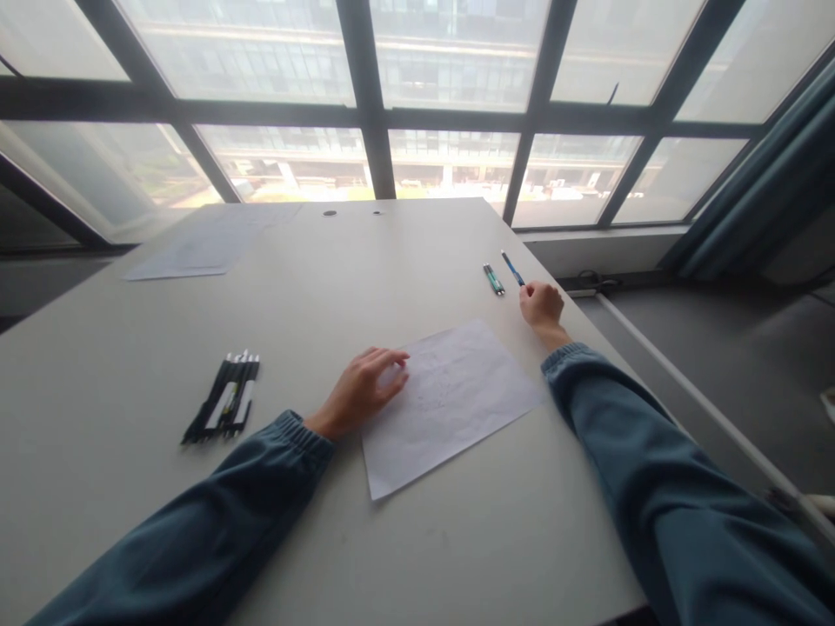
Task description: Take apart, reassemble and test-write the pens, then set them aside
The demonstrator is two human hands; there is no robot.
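Blue pen (512, 268) lies slanted near the table's far right edge, its near end pinched in the curled fingers of the right hand (541, 305), arm extended. Left hand (363, 389) rests flat, fingers open, on a thin white paper sheet (450, 404). Smooth grey table (313, 287); second pen (494, 279) just beside; black pens bundle (225, 398) left.

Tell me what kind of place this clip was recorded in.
Probably an office or study room: a large plain table bearing paper and pens, beside tall windows facing another building.
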